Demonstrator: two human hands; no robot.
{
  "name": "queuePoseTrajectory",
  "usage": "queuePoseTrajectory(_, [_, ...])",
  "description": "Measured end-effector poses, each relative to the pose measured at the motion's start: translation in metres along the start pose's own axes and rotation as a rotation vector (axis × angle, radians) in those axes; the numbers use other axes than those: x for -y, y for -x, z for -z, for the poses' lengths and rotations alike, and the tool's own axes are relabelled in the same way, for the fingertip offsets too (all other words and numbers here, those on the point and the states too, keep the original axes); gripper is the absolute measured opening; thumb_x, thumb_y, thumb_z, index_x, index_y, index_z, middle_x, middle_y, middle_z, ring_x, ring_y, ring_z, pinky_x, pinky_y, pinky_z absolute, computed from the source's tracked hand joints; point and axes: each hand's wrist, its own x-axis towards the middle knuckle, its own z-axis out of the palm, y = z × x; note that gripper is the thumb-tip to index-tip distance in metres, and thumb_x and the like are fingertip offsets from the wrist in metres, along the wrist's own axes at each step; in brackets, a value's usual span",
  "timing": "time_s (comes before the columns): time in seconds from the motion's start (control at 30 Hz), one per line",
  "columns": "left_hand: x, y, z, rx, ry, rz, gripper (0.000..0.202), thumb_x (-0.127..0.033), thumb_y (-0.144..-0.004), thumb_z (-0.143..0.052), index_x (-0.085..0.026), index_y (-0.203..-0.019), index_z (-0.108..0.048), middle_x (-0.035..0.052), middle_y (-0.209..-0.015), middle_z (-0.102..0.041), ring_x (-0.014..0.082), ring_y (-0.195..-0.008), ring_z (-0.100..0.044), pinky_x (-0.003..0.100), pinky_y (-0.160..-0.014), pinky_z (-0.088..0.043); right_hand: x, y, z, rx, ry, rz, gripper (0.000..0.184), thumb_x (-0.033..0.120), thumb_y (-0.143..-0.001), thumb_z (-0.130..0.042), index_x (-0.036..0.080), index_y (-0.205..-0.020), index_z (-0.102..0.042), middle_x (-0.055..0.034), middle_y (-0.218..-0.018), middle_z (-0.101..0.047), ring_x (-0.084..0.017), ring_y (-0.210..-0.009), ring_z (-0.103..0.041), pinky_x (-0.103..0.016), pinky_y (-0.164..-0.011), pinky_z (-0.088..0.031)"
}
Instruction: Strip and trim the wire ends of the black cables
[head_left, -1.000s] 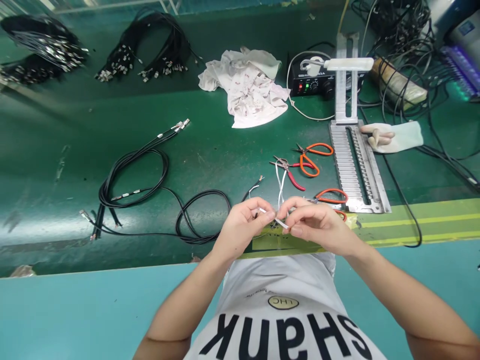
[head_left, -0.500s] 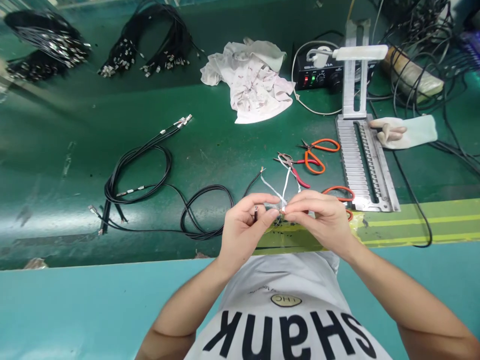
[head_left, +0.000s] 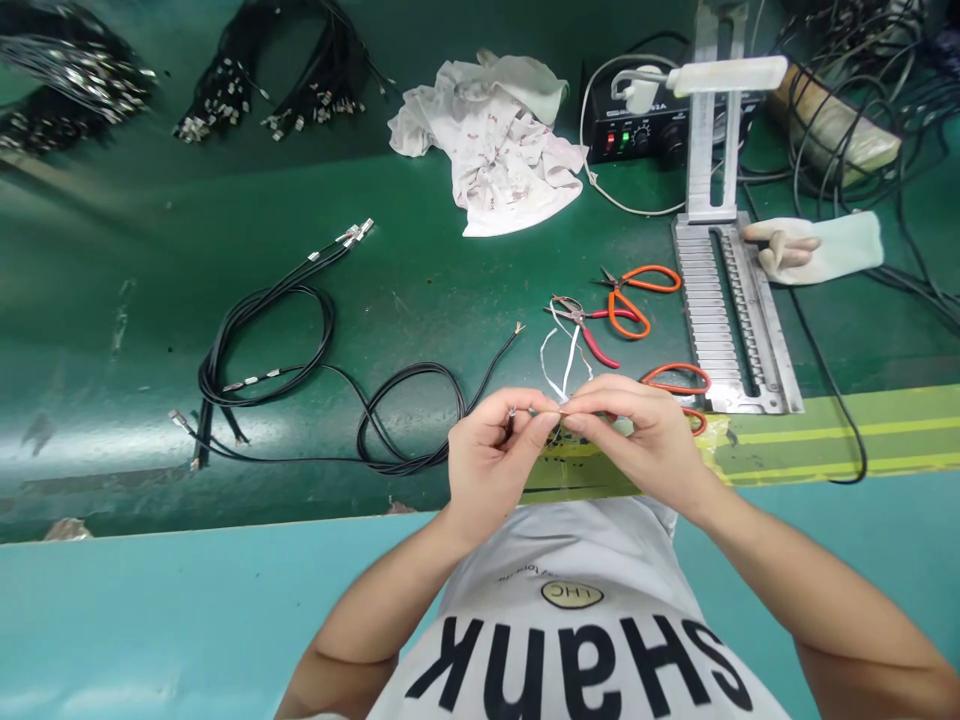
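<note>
My left hand and my right hand meet fingertip to fingertip over the near edge of the green bench. Both pinch thin white wires that loop up from between the fingertips. A small dark wire end shows in my left hand's fingers. A black cable coils on the bench just left of my left hand, its stripped end pointing toward the pliers.
Red-handled pliers and orange scissors lie beyond my hands. A metal slotted jig with an upright stand sits at right, a glove beside it. Black cable bundles, a crumpled cloth and a control box lie farther back.
My hands have drawn closer together, the fingertips now touching. The white wires, first held flat between my hands, now stand up in loops above them.
</note>
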Motion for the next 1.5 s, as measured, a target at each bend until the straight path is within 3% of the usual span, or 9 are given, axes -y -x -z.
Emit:
queuePoseTrajectory(0.13, [-0.001,-0.003,0.001,0.043,0.138,0.072,0.021,-0.028,-0.089,-0.072,-0.022,-0.109,-0.069,-0.0051,-0.061,-0.042,0.0078,-0.056,-0.034,0.021,-0.051,-0.027,0.002,0.000,0.002,-0.058,0.029,0.013,0.008,0.017,-0.089,-0.071,0.022,-0.093,-0.076,-0.0015,-0.087,-0.073,-0.013,-0.080,-0.066,-0.027,-0.073,-0.052])
queuePoseTrajectory(0.23, [0.000,-0.006,0.003,0.096,0.301,0.083,0.030,-0.037,-0.097,-0.059,-0.022,-0.123,-0.064,-0.0040,-0.062,-0.041,0.0102,-0.059,-0.035,0.024,-0.056,-0.030,0.001,0.001,0.004,-0.088,0.044,0.009,0.007,0.017,-0.089,-0.072,0.022,-0.091,-0.076,-0.0017,-0.086,-0.074,-0.014,-0.079,-0.067,-0.028,-0.072,-0.052])
queuePoseTrajectory(0.33, [0.004,-0.007,0.005,0.122,0.350,0.107,0.029,-0.037,-0.102,-0.050,-0.018,-0.110,-0.070,-0.0026,-0.062,-0.041,0.0103,-0.060,-0.036,0.025,-0.058,-0.029,0.001,0.003,0.008,-0.082,0.045,0.005,0.007,0.016,-0.088,-0.072,0.023,-0.089,-0.076,-0.0013,-0.085,-0.074,-0.015,-0.078,-0.066,-0.030,-0.072,-0.053])
queuePoseTrajectory(0.57, [0.006,-0.006,0.009,0.189,0.373,0.246,0.023,-0.035,-0.098,-0.058,-0.016,-0.090,-0.066,-0.0026,-0.063,-0.042,0.0094,-0.060,-0.036,0.025,-0.056,-0.026,0.012,0.003,0.012,-0.067,-0.019,-0.030,0.013,0.015,-0.087,-0.073,0.027,-0.092,-0.077,-0.0002,-0.085,-0.074,-0.016,-0.077,-0.066,-0.031,-0.070,-0.053])
queuePoseTrajectory(0.77, [0.001,-0.005,0.009,0.166,0.417,0.239,0.028,-0.040,-0.099,-0.055,-0.018,-0.112,-0.067,-0.0027,-0.062,-0.044,0.0101,-0.058,-0.035,0.024,-0.055,-0.024,0.014,-0.001,0.009,-0.056,-0.024,-0.044,0.012,0.018,-0.087,-0.074,0.029,-0.090,-0.078,-0.0009,-0.085,-0.073,-0.017,-0.077,-0.065,-0.033,-0.068,-0.052])
queuePoseTrajectory(1.0, [0.004,-0.006,0.011,0.150,0.463,0.306,0.024,-0.037,-0.093,-0.064,-0.014,-0.090,-0.068,-0.0025,-0.063,-0.044,0.0078,-0.055,-0.032,0.023,-0.053,-0.023,0.018,-0.004,0.004,-0.009,-0.002,-0.061,0.008,0.021,-0.090,-0.071,0.027,-0.089,-0.076,-0.0019,-0.086,-0.074,-0.018,-0.079,-0.066,-0.034,-0.071,-0.052])
queuePoseTrajectory(1.27, [0.001,-0.002,0.012,0.147,0.540,0.251,0.020,-0.026,-0.093,-0.061,-0.013,-0.105,-0.071,0.0023,-0.074,-0.058,0.0088,-0.062,-0.043,0.023,-0.057,-0.031,0.016,-0.009,-0.002,0.015,-0.018,-0.022,0.009,0.020,-0.091,-0.069,0.026,-0.088,-0.076,-0.0019,-0.083,-0.073,-0.017,-0.075,-0.064,-0.033,-0.066,-0.050])
queuePoseTrajectory(1.5, [0.009,-0.002,0.014,0.151,0.412,0.234,0.016,-0.029,-0.089,-0.070,-0.014,-0.095,-0.071,0.0040,-0.079,-0.067,0.0090,-0.062,-0.054,0.024,-0.060,-0.043,0.013,-0.003,0.002,-0.052,-0.010,-0.066,0.007,0.024,-0.090,-0.072,0.027,-0.091,-0.078,-0.0032,-0.088,-0.075,-0.019,-0.080,-0.066,-0.035,-0.069,-0.052])
